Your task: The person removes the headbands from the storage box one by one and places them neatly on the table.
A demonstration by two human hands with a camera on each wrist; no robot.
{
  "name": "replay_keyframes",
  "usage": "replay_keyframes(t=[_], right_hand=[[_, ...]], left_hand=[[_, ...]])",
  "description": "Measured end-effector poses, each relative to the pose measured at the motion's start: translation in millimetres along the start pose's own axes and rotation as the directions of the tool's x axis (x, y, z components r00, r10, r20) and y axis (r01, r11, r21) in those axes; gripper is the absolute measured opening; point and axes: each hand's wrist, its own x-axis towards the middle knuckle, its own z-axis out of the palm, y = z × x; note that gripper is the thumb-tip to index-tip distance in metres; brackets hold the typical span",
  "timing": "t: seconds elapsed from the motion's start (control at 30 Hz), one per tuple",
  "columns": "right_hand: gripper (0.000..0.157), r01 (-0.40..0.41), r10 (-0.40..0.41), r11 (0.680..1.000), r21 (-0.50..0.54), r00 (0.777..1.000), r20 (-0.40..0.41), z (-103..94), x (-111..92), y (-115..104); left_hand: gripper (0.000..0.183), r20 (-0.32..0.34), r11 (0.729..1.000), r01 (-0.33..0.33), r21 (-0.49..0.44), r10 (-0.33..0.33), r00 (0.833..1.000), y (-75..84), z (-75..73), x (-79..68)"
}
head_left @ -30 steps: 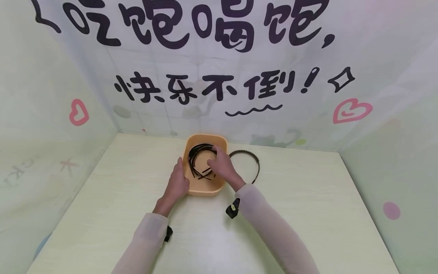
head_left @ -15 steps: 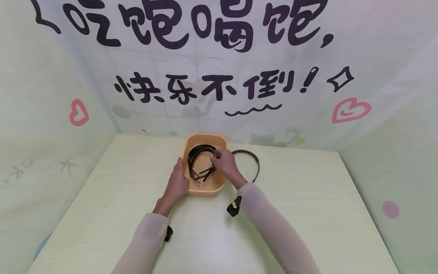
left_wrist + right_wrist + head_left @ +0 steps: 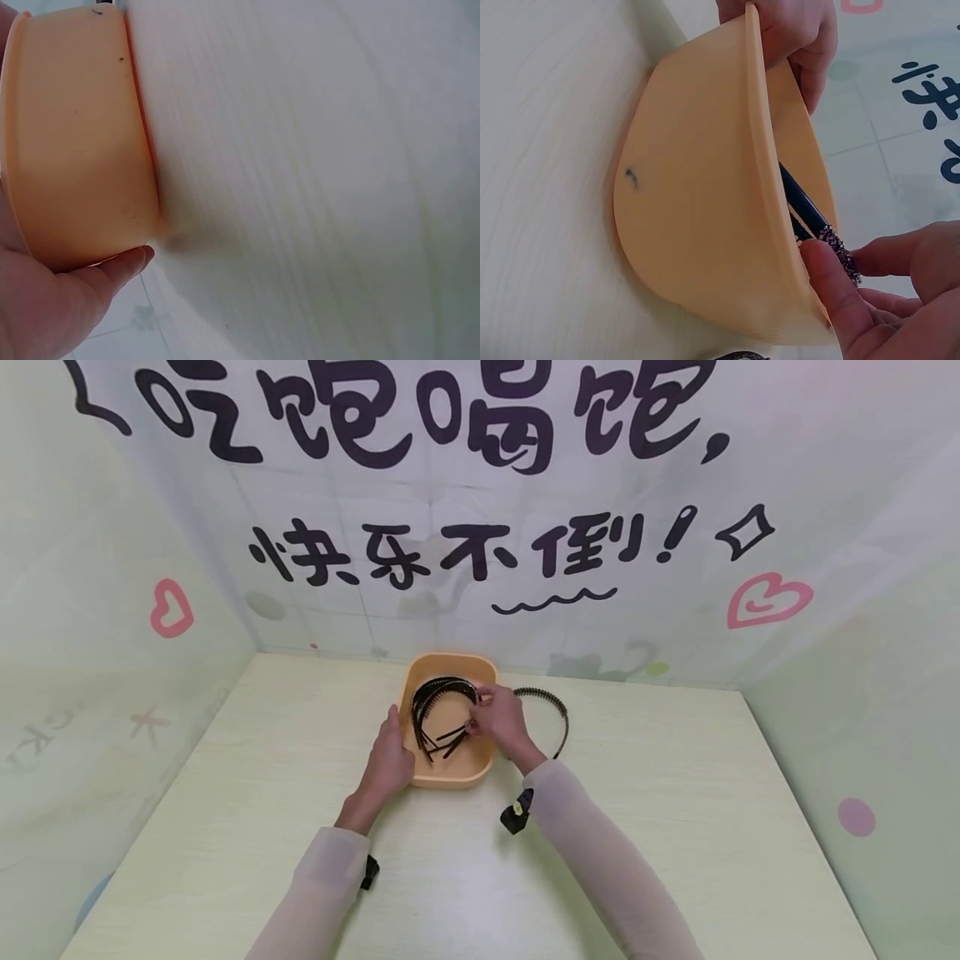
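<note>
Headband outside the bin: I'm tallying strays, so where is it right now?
In the head view, the stray headband lies on the table just right of the orange bin, partly hidden behind the right hand.

Pale pinkish sleeves (image 3: 611,860), black wrist devices (image 3: 515,814)

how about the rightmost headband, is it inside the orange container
No, in the head view the visible part of the rightmost headband lies on the table, right of the orange container.

passable: over near bin rim (image 3: 450,782) | blocked: wall (image 3: 330,628) behind; left hand (image 3: 391,755), right hand (image 3: 501,720) alongside
</note>
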Motion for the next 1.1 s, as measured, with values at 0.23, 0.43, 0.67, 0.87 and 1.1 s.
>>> replay_keyframes(t=[0.23,0.43,0.67,0.87,1.1], right_hand=[[0.042,0.006,-0.005,1.0,0.01,0.998,-0.059,-7.7,-2,1],[0.042,-0.018,0.022,0.999,0.04,0.996,-0.087,-12.3,0,3],[0.04,-0.031,0.034,0.999,0.035,0.993,-0.111,-16.1,2,4],[0.041,-0.031,0.034,0.999,0.039,0.995,-0.098,-20.5,3,3],[0.04,-0.029,0.038,0.995,0.099,0.995,-0.09,-27.3,4,4]], left_hand=[[0.079,-0.011,1.0,-0.004,0.001,0.004,1.0,-1.8,1.0,-0.1],[0.079,-0.006,1.0,-0.003,0.007,0.003,1.0,-2.4,1.5,-0.1],[0.08,0.0,1.0,0.006,-0.008,-0.006,1.0,-0.7,0.5,-0.9],[0.079,0.002,1.0,0.004,-0.007,-0.004,1.0,-1.0,-0.4,-1.2],[0.08,0.003,1.0,0.0,-0.014,0.0,1.0,-0.5,-0.5,-0.5]])
